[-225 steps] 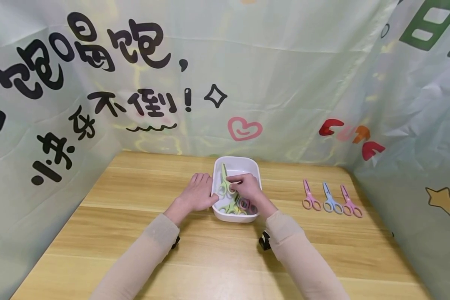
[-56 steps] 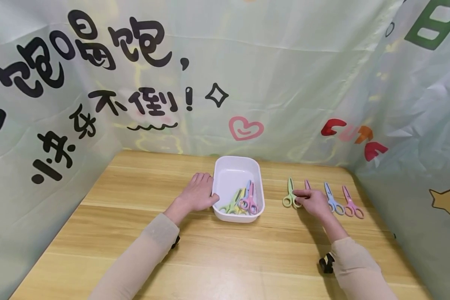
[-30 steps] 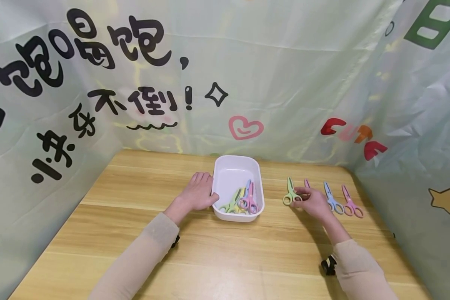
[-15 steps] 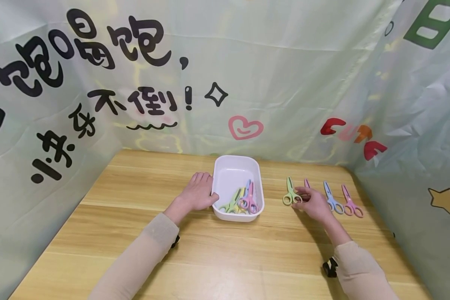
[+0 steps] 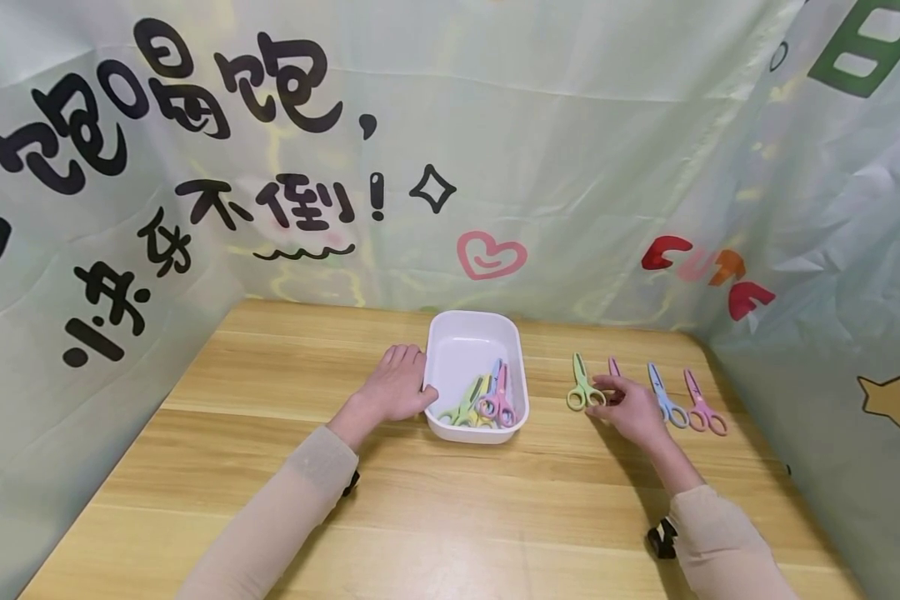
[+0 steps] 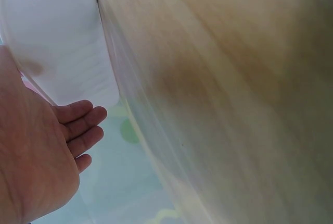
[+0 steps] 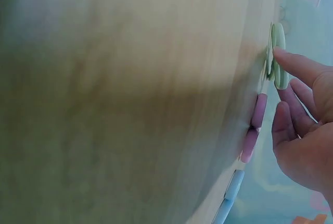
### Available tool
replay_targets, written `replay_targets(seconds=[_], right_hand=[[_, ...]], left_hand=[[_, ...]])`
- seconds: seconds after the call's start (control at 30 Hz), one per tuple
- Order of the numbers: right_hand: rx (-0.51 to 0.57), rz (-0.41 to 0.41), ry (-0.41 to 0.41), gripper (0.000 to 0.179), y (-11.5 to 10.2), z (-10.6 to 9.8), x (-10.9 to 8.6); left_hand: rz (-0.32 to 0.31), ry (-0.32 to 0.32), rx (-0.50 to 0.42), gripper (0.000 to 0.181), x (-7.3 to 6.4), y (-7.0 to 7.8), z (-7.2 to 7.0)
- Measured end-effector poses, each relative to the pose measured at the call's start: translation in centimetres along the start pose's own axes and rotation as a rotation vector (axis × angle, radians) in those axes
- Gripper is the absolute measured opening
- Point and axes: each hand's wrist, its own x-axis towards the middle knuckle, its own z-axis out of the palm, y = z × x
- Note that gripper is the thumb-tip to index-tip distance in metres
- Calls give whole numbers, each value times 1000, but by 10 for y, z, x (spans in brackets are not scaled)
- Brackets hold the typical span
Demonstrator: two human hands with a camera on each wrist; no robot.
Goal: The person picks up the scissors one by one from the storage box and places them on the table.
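Left hand (image 5: 395, 383) lay along the left wall of the white tub (image 5: 467, 436), thumb over the rim, fingers fairly straight outside, not wrapped; probably there to steady it. Right hand (image 5: 632, 410) was at the green scissors (image 5: 582, 382), thumb tip on the handle, other fingers bent near its far side, gap narrow; from where I stood, couldn't tell pinch from light touch. Green pair was on the wooden table (image 5: 435, 508), right of the tub, tips pointing away, leftmost in a row. Next: pink scissors (image 7: 258, 110), partly hidden by the hand, then blue scissors (image 5: 662, 397), then a second pink pair (image 5: 697, 397). All turned much alike, likely for a neat line. More scissors (image 5: 502, 387) lay jumbled in the tub's near end. Both forearms slanted inward, backs of hands mostly up, right arm reaching farther out.
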Motion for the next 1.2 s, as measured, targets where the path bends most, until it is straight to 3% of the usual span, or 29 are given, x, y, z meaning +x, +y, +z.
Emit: replay_targets(seconds=[1.2], right_hand=[[-16, -32, -27, 49, 12, 0, 2]], left_hand=[[6, 2, -6, 63, 2, -2, 3]])
